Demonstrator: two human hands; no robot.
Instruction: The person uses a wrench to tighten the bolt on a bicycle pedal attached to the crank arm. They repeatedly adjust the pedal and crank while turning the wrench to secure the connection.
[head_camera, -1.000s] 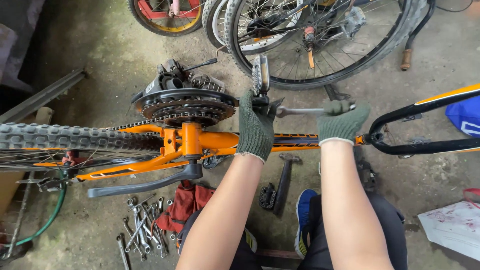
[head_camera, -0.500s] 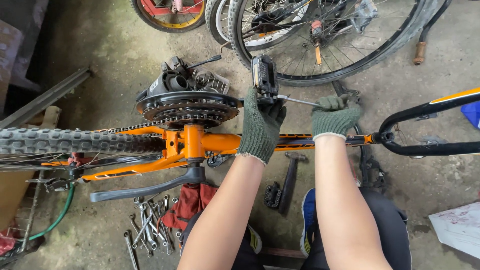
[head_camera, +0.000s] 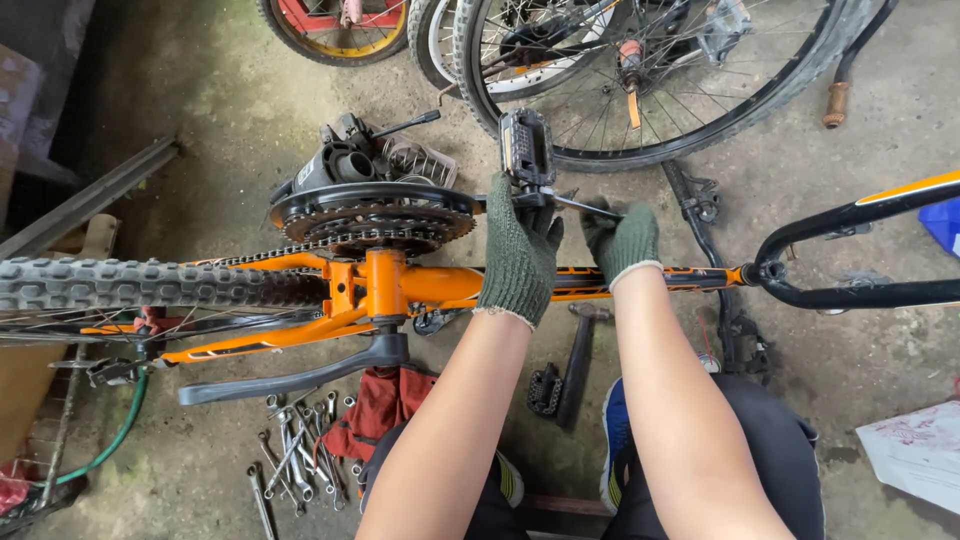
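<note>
An orange bicycle frame (head_camera: 440, 285) lies across the view with its black chainring (head_camera: 375, 220) and chain facing up. My left hand (head_camera: 520, 250), in a green knit glove, grips the crank arm just below the black pedal (head_camera: 526, 148). My right hand (head_camera: 622, 240), also gloved, is closed around a thin metal wrench (head_camera: 585, 207) whose head meets the pedal's axle. The black left crank arm (head_camera: 290, 378) without a pedal points to the lower left. The knobby rear tyre (head_camera: 150, 282) is at the left.
Several spanners (head_camera: 295, 450) and a red cloth (head_camera: 375, 410) lie on the concrete floor below the frame. A loose black pedal on a crank arm (head_camera: 560, 385) lies near my blue shoe (head_camera: 612, 440). Bicycle wheels (head_camera: 650, 90) stand at the top. White paper (head_camera: 915, 450) sits lower right.
My right hand has swung the wrench leftward, closer to my left hand and the pedal. The view has shifted slightly; the pedal now sits more upright above my left hand.
</note>
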